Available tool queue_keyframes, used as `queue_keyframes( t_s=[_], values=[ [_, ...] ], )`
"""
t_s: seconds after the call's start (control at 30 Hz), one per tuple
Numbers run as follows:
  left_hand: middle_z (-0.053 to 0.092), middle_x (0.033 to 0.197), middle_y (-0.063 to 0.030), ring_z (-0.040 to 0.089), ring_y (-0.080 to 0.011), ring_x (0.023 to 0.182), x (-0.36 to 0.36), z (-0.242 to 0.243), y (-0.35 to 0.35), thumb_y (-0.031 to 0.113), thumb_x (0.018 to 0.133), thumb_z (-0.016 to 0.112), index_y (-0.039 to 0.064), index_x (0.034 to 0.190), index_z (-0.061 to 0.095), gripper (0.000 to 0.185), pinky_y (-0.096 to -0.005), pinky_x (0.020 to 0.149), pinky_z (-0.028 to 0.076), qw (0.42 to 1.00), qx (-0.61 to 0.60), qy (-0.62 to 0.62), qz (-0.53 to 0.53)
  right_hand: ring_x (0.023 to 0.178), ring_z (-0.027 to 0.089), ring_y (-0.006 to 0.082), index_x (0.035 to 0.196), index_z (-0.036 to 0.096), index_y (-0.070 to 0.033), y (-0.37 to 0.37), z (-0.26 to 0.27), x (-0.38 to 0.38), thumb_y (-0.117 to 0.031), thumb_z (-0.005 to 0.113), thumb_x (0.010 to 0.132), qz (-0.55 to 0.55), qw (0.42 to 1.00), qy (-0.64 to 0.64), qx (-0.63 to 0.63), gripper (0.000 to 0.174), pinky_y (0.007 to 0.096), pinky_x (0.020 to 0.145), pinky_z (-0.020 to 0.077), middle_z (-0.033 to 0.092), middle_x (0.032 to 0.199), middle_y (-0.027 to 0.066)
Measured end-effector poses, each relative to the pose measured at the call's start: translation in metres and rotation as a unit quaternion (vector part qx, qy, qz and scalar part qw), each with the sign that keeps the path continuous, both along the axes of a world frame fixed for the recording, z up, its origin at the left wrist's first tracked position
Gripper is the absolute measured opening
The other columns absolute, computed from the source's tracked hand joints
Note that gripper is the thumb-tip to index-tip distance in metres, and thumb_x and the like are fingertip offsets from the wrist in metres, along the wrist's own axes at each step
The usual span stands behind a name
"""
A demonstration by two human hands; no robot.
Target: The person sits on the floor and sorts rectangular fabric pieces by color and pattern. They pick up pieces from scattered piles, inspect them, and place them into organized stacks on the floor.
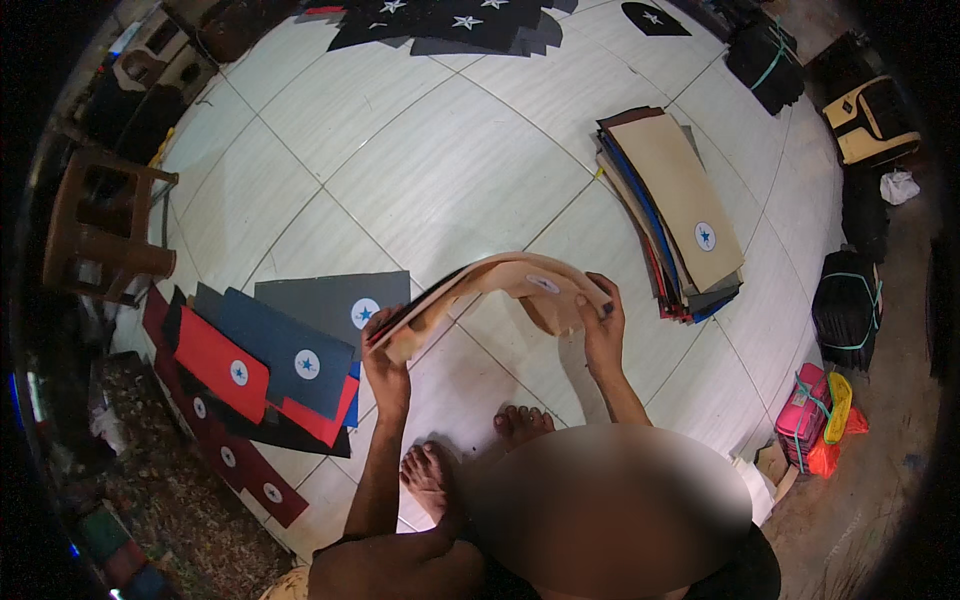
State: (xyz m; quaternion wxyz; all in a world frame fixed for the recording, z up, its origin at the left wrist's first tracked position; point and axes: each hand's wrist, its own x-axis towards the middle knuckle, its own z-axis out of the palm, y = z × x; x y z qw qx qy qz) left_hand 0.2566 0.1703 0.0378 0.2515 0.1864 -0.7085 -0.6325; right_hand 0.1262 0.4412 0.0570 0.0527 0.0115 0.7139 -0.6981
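Observation:
My left hand and my right hand grip opposite ends of a small stack of flexible sheets. The stack bows upward between them, above the floor. Its tan face bears a round white emblem, and darker and red edges show in the layers. Close to my left hand lie loose sheets in grey, blue-grey, red and maroon, several with star emblems. Beyond my right hand rests a tall pile of mixed-colour sheets, a beige one on top.
Black star-marked pieces lie at the far side of the tiled floor. A brown plastic stool stands left. Along the right edge sit tied black bundles, a pink bundle and a yellow-and-black object. My bare feet are below.

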Motion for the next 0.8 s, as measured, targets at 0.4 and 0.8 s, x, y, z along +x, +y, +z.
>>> queue_keyframes(
  t_s=[0.4,0.8],
  values=[
    [0.056,0.126,-0.0119,0.055,-0.0192,0.114,0.01,-0.03,-0.034,0.011,0.089,0.068,-0.001,0.128,0.051,0.043,-0.033,0.098,0.044,0.994,0.047,-0.078,0.064,0.117,0.055,0.02,0.125,0.048,0.0,0.008,-0.009,-0.022,-0.002,0.055,0.092,0.069,0.996,-0.063,0.006,0.034,0.0325,0.103,0.0411,0.06,0.122,0.0131],
    [0.07,0.098,-0.0093,0.064,-0.0154,0.085,0.0,0.012,-0.069,0.015,0.088,0.066,-0.006,0.111,0.062,0.031,-0.0299,0.078,0.051,0.974,0.051,-0.221,-0.032,0.087,0.062,0.0137,0.117,0.059,0.005,0.022,0.002,-0.087,-0.015,0.068,0.087,0.199,0.968,-0.11,0.101,0.037,0.0278,0.076,0.05,0.067,0.099,0.0091]
  ],
)
